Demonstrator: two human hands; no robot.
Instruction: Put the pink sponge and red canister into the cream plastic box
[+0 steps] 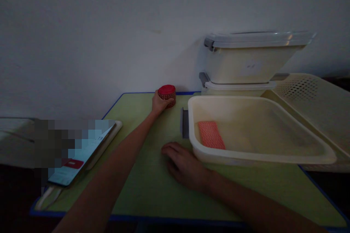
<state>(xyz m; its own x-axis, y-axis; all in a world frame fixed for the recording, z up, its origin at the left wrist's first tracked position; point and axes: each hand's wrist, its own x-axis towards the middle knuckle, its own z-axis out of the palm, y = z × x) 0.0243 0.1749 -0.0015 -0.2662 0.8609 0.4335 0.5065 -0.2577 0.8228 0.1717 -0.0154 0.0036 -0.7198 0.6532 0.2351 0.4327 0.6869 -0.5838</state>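
My left hand (159, 102) reaches to the back of the green table and is closed around a small round container (167, 90) with a red top and a dark checkered side. The container stands upright near the wall. My right hand (186, 165) rests on the table in front of the white bin, its fingers loosely bent and the thumb apart below them. I see nothing held in it. Beside this hand, the open white bin (262, 158) has a grey side latch. A pink patterned rectangular packet (211, 135) lies inside at the bin's left end.
Two lidded storage boxes (246, 62) are stacked behind the bin, against the wall. A white perforated basket (314, 105) stands at the right. On the left, a lit tablet (82, 160) with a white cable leans at the edge of the green table (153, 193), which has a blue rim.
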